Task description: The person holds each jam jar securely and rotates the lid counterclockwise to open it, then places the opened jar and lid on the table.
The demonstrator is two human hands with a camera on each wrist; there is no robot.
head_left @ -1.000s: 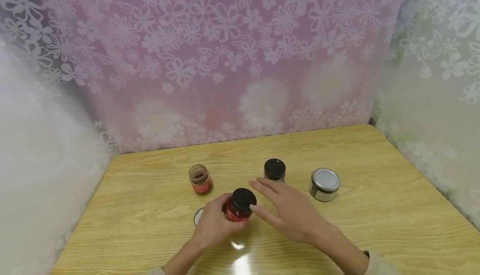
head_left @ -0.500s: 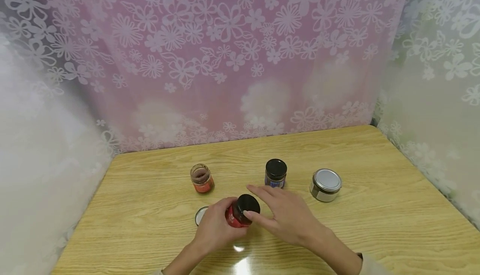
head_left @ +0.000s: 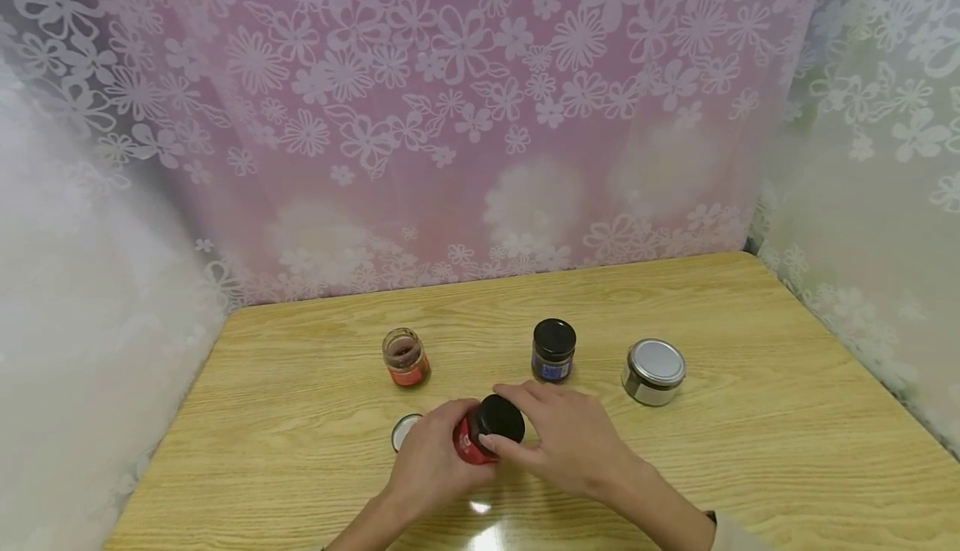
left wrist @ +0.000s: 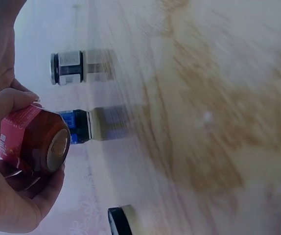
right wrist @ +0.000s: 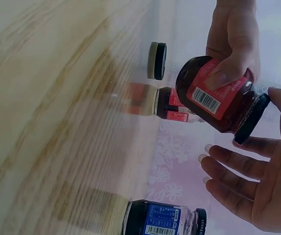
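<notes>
My left hand grips a glass jar with a red label and dark contents, holding it tilted above the table. At its black lid my right hand pinches the rim between thumb and index finger, the other fingers spread apart from it in the right wrist view. The lid sits on the jar. Beside the left hand a loose lid lies on the table, partly hidden. Behind it stands a lidless jar with a red label, residue on its glass.
A black-lidded jar with a blue label stands beyond the right hand. Farther right is a squat jar with a silver lid. The wooden table ends at a floral curtain at the back.
The red-label jar has come slightly toward me and tilted to the right. My right hand has drawn nearer and closed its thumb and index finger on the lid.
</notes>
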